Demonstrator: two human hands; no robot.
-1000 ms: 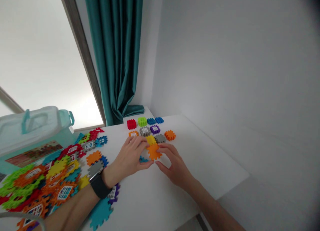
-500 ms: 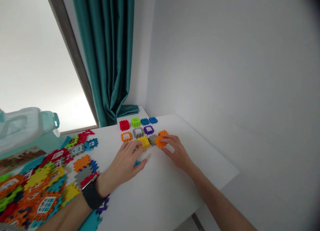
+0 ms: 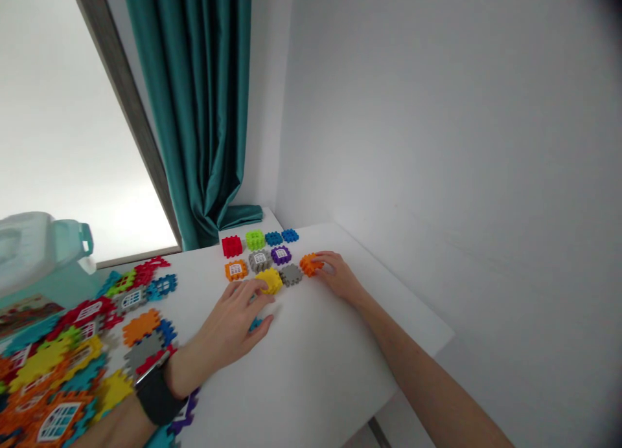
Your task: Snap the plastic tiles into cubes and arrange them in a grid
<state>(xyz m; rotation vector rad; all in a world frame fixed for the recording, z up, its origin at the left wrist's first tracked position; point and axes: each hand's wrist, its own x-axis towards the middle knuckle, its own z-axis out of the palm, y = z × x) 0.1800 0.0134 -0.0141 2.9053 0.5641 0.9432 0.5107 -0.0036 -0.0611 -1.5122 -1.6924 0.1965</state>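
My right hand (image 3: pixel 339 278) grips the orange interlocking tiles (image 3: pixel 310 264) at the right end of the front row, fingers on the far side. They look stacked and low to the table. My left hand (image 3: pixel 241 314) has its thumb and fingers apart, fingertips beside the yellow tiles (image 3: pixel 269 281); contact is unclear. A turquoise piece (image 3: pixel 255 324) shows partly under this hand. Between the yellow and orange tiles lies a grey tile (image 3: pixel 291 275). Behind them sit a purple window tile (image 3: pixel 280 255), a grey window stack (image 3: pixel 260 260) and an orange window tile (image 3: pixel 236 270).
Red (image 3: pixel 232 246), lime green (image 3: pixel 255 239) and blue tiles (image 3: pixel 290 235) form the back row. A heap of mixed tiles (image 3: pixel 63 383) covers the table's left side, beside a turquoise lidded box (image 3: pixel 53 273). A green curtain (image 3: pixel 194 111) and a wall (image 3: pixel 437 144) border the white table (image 3: pixel 311 370).
My right hand has brought the orange tiles together, lower and slightly right of the grey tile, which shows fully now. My left hand stays by the yellow tiles. The view has shifted right.
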